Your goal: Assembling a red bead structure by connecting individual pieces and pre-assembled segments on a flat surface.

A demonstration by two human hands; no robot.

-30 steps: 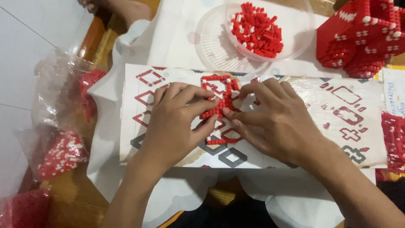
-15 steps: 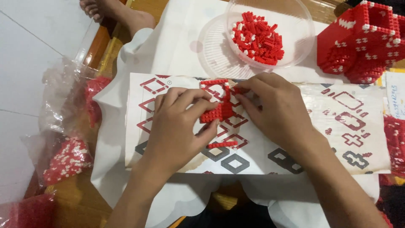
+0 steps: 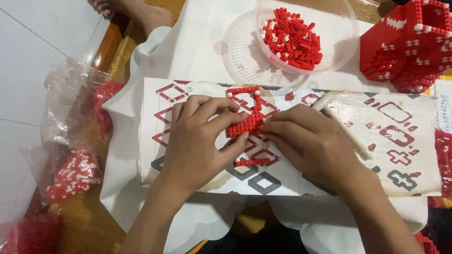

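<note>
Both hands are down at centre frame on a small flat assembly of tiny red bricks (image 3: 246,113). It lies on a long printed instruction sheet with red and grey diamond patterns (image 3: 400,155), which is spread over a white cloth (image 3: 188,47). The left hand (image 3: 197,141) has its grip closed on the piece, fingers curled over the top and thumb pressing the lower edge. The right hand (image 3: 310,146) pinches in from the right, fingertips meeting the same piece. A loose short red brick strip (image 3: 252,162) lies just below the left thumb.

Upper middle of the frame, a clear plastic bowl of loose red bricks (image 3: 294,37) rests on a ribbed clear lid (image 3: 245,61). In the upper right corner stands a large red-and-white brick model (image 3: 414,42). A pale stick-like tool (image 3: 343,127) lies on the sheet by the right hand.

The risk, as I read it: the assembly looks thin, with an open frame at its top, so uneven pressure from either thumb could snap a row loose. The loose strip could also be swept off by the left wrist.

The fingers hide the join they are working. The model is cut off by the right edge. At the left, crinkled clear plastic bags (image 3: 70,141) hold red and white bits too jumbled to make out, and a bare foot (image 3: 127,9) is cropped at the upper edge.
</note>
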